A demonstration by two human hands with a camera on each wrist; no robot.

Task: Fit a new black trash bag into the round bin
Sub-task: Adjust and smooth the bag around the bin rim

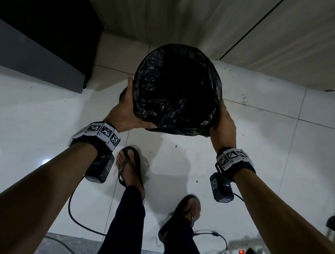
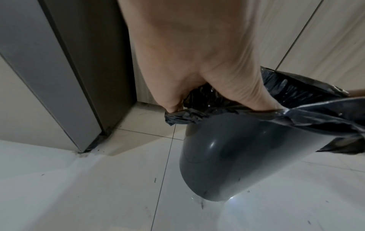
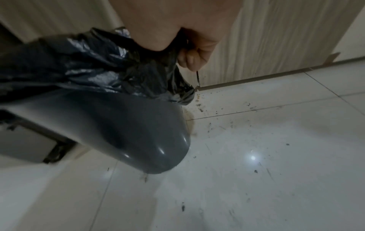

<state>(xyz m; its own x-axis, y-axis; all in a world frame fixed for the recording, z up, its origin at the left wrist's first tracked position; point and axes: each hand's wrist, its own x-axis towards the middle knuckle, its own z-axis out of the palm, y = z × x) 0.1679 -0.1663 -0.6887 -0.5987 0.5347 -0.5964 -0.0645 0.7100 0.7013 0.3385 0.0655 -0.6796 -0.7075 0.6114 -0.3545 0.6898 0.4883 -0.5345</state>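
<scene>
Bin: round grey bin [image 2: 247, 164] is being held up off the tiled floor [image 1: 41, 114], near the wall corner.
Bag: black bag [image 1: 176, 90] is lining it, edge folded over rim.
L hand [image 1: 127, 106]: gripping rim + bag, prob. pinning the fold.
R hand [image 1: 223, 124]: fingers curling round bag edge opposite, steadying.

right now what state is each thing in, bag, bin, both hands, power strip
bag: opened inside the bin, edge folded over the rim
bin: upright, bottom at the floor, lined
left hand: holds the bagged rim
right hand: fingers curled on bag plastic at the rim
power strip: switch lit red
</scene>
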